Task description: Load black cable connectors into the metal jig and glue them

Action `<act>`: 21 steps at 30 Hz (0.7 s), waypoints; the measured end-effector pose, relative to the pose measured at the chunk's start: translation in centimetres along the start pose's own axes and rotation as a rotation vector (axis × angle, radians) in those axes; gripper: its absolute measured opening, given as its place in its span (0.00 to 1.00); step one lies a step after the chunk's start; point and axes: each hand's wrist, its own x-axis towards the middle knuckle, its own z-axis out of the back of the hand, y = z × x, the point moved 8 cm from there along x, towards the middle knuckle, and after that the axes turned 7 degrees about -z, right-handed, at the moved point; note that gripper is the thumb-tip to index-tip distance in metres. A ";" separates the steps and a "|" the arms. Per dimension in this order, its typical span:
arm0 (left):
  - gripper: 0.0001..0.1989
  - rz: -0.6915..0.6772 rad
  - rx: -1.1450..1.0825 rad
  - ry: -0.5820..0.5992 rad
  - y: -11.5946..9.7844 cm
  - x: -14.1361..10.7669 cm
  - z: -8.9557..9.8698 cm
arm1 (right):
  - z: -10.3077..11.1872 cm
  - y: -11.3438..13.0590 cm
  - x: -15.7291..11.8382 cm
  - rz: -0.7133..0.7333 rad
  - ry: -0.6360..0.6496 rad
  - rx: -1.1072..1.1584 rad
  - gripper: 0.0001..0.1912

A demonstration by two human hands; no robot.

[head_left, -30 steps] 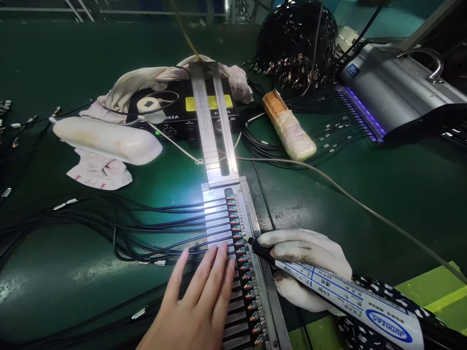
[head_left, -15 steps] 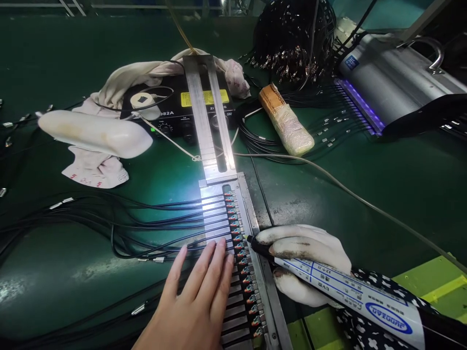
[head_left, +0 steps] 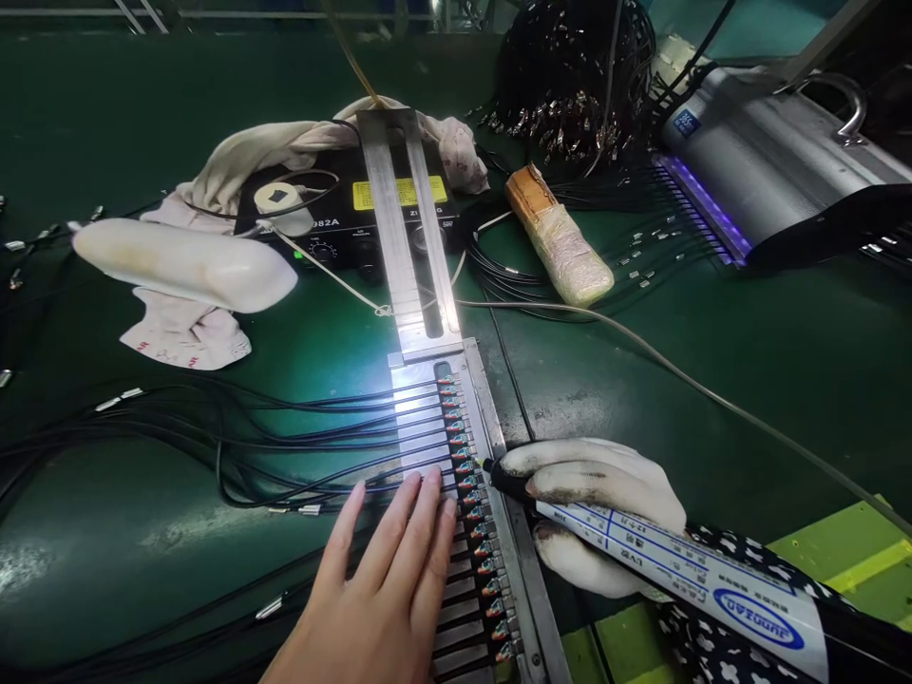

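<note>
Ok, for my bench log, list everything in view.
tube: one, black-and-white, right
jig: one, silver, centre
cables: many, black, mostly left
controller: one, black, behind jig
cloth: count unclear, white, back
oblong: one, white, left
block: one, tan, right
cords: several, pale, centre
lamp: one, silver, right
bundle: one, black, back
panel: count unclear, lime, lower right
bench: one, green, underneath
sleeve: one, patterned black, right
left fingers: four, bare, over jig
right fingers: three, gloved white, around tube

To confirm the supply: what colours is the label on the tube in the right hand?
The label is white with blue markings, best seen in the head view.
</note>
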 end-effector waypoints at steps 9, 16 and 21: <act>0.30 -0.004 0.001 -0.009 0.0 -0.2 0.0 | -0.1 -0.2 0.1 -0.016 0.013 -0.018 0.09; 0.27 -0.002 0.006 -0.010 0.0 -0.1 0.2 | -0.1 -0.3 0.3 -0.017 0.011 -0.002 0.09; 0.27 -0.001 0.003 -0.005 0.1 0.2 0.3 | -0.1 -0.6 0.2 -0.022 0.021 0.027 0.11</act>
